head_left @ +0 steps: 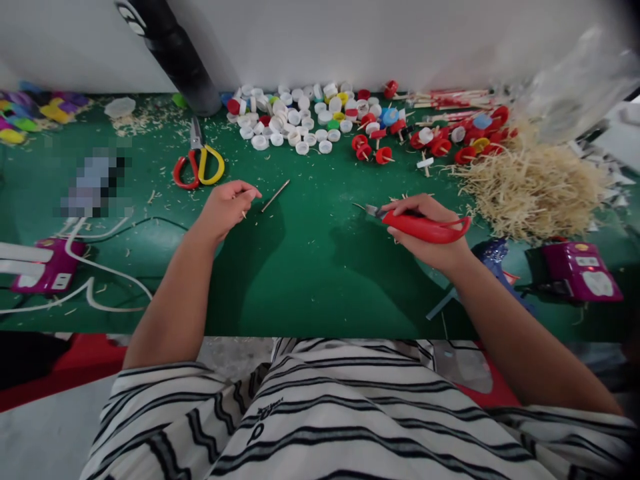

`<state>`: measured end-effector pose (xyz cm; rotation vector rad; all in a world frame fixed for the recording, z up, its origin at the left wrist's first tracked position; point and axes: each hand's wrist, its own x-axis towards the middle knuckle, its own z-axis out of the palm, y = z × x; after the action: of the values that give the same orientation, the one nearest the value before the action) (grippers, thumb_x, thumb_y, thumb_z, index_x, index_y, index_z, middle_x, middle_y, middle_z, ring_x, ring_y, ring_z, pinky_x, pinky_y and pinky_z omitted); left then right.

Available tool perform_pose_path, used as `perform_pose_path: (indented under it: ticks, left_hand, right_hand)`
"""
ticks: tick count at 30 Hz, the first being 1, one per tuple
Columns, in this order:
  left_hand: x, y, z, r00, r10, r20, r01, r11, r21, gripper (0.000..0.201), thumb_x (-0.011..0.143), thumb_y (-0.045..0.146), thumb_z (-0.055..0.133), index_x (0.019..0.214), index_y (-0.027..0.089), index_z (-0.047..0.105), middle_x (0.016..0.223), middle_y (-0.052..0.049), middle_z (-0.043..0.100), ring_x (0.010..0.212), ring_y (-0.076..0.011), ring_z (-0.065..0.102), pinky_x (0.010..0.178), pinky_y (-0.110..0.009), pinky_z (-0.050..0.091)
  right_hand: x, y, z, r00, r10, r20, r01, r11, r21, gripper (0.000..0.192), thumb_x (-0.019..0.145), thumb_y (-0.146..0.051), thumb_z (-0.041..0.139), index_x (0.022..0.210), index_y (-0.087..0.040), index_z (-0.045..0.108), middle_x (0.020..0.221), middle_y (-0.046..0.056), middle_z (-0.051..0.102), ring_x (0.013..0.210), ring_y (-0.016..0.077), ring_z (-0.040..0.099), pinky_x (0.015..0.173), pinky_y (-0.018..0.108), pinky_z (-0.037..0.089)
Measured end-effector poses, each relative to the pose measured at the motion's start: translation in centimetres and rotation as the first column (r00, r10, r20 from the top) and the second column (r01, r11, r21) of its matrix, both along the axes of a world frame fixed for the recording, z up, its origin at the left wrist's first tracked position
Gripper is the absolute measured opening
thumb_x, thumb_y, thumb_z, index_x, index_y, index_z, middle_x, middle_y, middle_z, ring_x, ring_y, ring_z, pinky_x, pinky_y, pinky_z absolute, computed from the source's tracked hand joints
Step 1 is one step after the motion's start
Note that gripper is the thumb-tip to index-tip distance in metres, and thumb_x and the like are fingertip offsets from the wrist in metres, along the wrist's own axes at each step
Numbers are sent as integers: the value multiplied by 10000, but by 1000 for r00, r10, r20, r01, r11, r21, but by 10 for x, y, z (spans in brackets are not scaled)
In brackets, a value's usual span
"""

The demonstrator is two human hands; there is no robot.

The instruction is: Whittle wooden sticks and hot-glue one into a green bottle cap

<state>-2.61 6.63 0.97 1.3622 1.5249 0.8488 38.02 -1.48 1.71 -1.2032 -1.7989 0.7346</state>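
At the far left of the green table (315, 287), a heap of coloured pieces (23, 117) is lying by the wall, while a pixelated device (90, 183) is resting nearer the person and a purple power block (45, 267) is sitting below it with white cables (113, 267) trailing from it. Further right, scissors (199, 160) with one red and one yellow handle are lying with their blades pointing toward the wall, and a black bottle (185, 63) is leaning in view behind them. The left hand (227, 208) is hovering near these scissors with its fingers curled narrowly, pinching a pale sliver (244, 215) that is mostly hiding in the grip. Just beside its fingertips, a thin brown stick (275, 197) is lying aslant on the table. Behind, many bottle caps (295, 120), mostly white, are spreading along the wall. The right hand (425, 217) is closing around a red-handled cutting tool (425, 229), whose metal end is pointing left, well apart from the brown stick. Beyond it, red caps with sticks through them (440, 143) are clustering before a bundle of red-and-pale sticks (450, 100). Farther right, a mound of pale strips (535, 183) is spreading, and a second purple block (583, 270) is standing nearer the person.
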Motion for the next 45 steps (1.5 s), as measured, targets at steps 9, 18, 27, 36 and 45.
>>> perform_pose_path:
  ticks: [9,18,27,36,45]
  left_hand:
    - [4,-2,4,999,30,12,-30,999,-12,101,910,229,642,914,175,727,588,54,415,480,-66,319,460,-194,205]
    - [7,-2,7,998,69,2,-69,997,-18,107,901,211,624,914,153,714,573,66,413,443,-48,296,442,-183,196]
    - [0,0,-2,999,1,-34,-1,1000,0,121,931,241,623,927,182,728,610,44,412,483,-71,309,470,-212,199]
    - [3,-1,2,999,26,-21,-26,1000,5,130,936,216,612,931,172,733,608,40,431,484,-70,311,470,-207,198]
    - [5,-2,4,999,50,3,-50,999,-12,94,923,213,627,918,176,713,592,53,389,482,-70,301,459,-198,185]
  right_hand:
    - [17,-15,4,997,-71,-40,72,997,30,255,843,-232,839,1026,-331,690,1170,37,806,1234,327,745,1064,551,605]
    - [-32,30,14,994,61,-86,-63,998,-17,250,807,-233,846,958,-288,655,1094,51,767,1142,346,750,953,553,615]
    - [-4,3,13,999,-35,20,35,999,-18,246,809,-249,849,959,-317,665,1039,26,789,1061,318,774,903,524,625]
    - [43,-36,18,962,-246,118,242,969,47,250,817,-297,872,971,-319,676,1019,23,800,961,301,779,820,488,623]
    - [44,-47,14,990,-109,91,108,994,19,279,862,-263,835,1071,-371,687,1206,2,813,1082,279,780,865,473,636]
